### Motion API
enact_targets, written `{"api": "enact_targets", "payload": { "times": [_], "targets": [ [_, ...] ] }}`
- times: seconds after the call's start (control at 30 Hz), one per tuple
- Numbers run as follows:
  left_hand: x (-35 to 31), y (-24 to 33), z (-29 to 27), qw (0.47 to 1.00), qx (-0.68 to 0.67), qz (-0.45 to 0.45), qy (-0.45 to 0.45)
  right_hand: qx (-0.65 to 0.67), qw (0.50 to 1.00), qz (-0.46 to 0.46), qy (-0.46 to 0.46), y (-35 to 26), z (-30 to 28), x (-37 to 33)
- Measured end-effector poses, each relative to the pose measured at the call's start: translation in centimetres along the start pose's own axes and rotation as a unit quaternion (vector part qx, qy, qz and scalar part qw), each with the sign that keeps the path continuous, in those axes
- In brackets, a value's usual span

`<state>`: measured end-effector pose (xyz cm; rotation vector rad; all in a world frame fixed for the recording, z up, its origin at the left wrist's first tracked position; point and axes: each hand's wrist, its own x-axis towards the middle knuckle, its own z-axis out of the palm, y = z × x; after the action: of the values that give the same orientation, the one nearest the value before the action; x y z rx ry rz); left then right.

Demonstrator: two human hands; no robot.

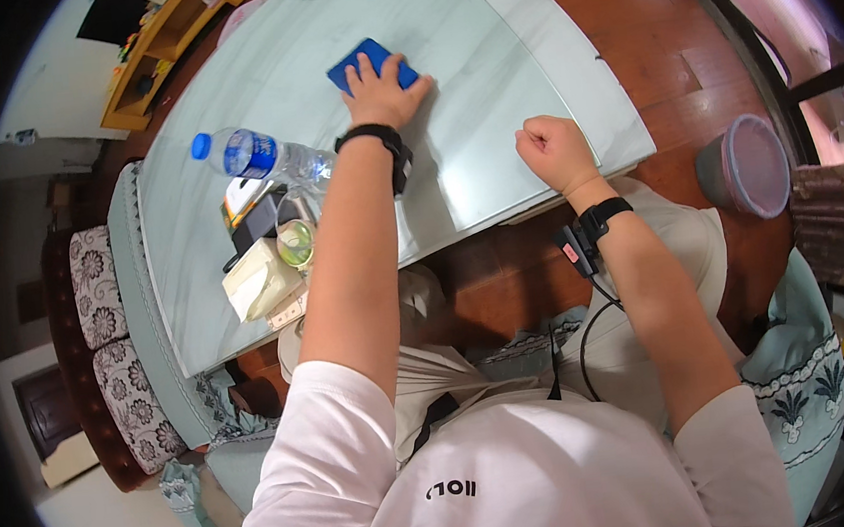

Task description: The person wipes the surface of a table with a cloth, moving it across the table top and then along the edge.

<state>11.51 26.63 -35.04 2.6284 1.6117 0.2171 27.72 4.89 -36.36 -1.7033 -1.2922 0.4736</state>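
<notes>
Blue cloth (376,54) lies under the left hand (379,95), its grip loose and fingers spread, on a marble-patterned table (474,108); the right hand (555,153) clenches a fist.

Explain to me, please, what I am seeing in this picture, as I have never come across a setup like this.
There is no robot here: a person works with two bare hands. The one picture comes from a wide fisheye camera worn on the head and looking down, so straight edges bend near the rim. Its left is the person's left.

The left hand rests with spread fingers on a blue pad, perhaps a folded cloth, on the pale table. The right hand is curled into a fist, with nothing visible in it. Each wrist wears a black band.

Toward the table's left are a bottle with a blue cap, a cup with something green, and a tissue pack.
</notes>
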Motion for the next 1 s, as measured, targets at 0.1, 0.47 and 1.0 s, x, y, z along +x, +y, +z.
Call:
{"api": "enact_targets", "payload": {
  "times": [0.1,0.47,1.0],
  "targets": [
    [-3.8,0.3,-0.9,0.999,-0.025,0.014,-0.022,0.0,1.0,-0.015,-0.002,-1.0,-0.4,0.4],
    [-18.1,0.9,-3.5,0.993,-0.049,0.106,-0.007,0.028,0.999,-0.027,0.019,-0.2,-0.5,0.4],
    [-19.2,-0.4,-3.1,0.993,-0.067,0.086,-0.034,0.054,0.997,-0.046,0.026,0.6,0.2,0.8]
  ]
}}
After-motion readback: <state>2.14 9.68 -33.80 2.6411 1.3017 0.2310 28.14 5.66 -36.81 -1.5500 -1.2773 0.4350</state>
